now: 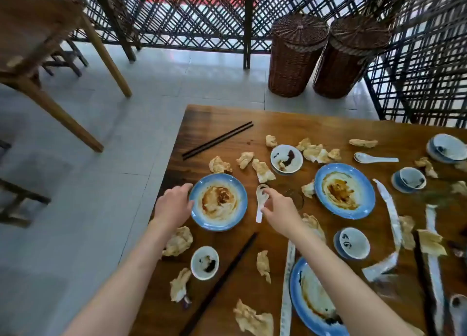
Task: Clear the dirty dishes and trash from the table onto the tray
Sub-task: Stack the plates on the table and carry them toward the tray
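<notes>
While no tray shows in the head view, almost everything waits on the table point(316, 126): plates, small bowls, crumpled napkins, chopsticks. The left hand point(174, 204) touches the rim of the blue plate point(218, 201) with relaxed fingers, and the right hand point(278, 206) pinches the white spoon point(261, 199) (just beside that plate).

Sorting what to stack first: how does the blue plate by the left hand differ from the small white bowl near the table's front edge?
The blue plate is wide and shallow; the small white bowl is much narrower. The plate has a blue rim and an orange-brown sauce smear; the bowl is white with dark residue. The left hand touches the plate's edge; nothing touches the bowl. Both sit upright and dirty.
</notes>
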